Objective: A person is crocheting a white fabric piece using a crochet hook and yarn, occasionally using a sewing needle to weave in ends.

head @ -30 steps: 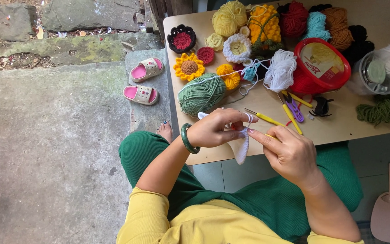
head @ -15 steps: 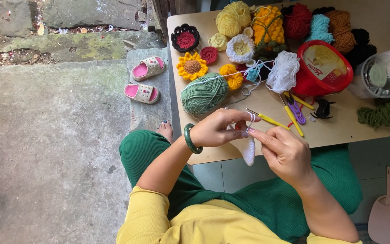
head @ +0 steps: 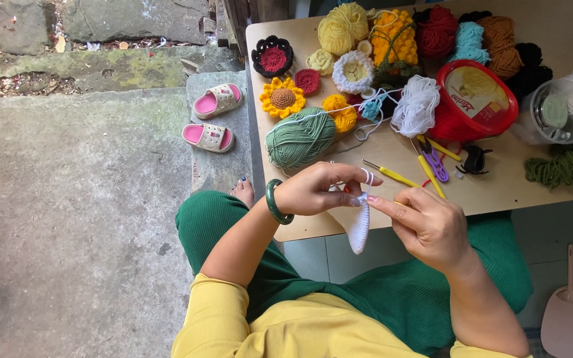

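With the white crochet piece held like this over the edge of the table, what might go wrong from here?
1. The white crochet piece hangs past the table edge, pinched between the left hand and right hand; a slip could drop it.
2. The white yarn crosses the green yarn ball and flowers; a pull may snag it or drag them.
3. The green ball sits near the edge and might roll off.

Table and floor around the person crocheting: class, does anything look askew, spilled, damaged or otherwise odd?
Nothing is spilled or broken. The small wooden table is crowded with yarn balls and crocheted flowers. The green yarn ball sits near the edge. Both hands, left and right, hold a white crocheted piece. Pink slippers lie unaligned on the step.
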